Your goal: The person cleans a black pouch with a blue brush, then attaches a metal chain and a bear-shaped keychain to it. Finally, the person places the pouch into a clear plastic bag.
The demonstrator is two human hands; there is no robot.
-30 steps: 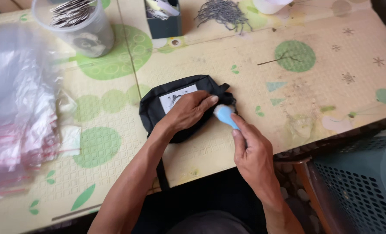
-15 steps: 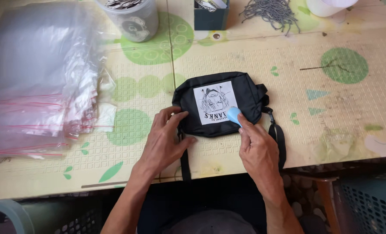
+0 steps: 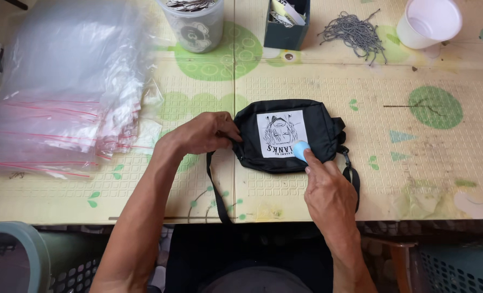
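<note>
Black fabric pouch (image 3: 317,125) under left hand (image 3: 206,133), right hand (image 3: 328,187).

**Where there's room around the pouch**

Open mat to the right of the black pouch (image 3: 285,135), all the way to the table edge. Left is tighter: the stack of clear bags (image 3: 62,103) sits close. Behind, the plastic tub (image 3: 194,24), dark box (image 3: 286,24), cord pile (image 3: 355,30) and white cup (image 3: 428,21) line the back.

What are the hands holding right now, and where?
Left hand pinches the black pouch at its left edge; right hand presses a small blue tool onto its printed patch.
</note>
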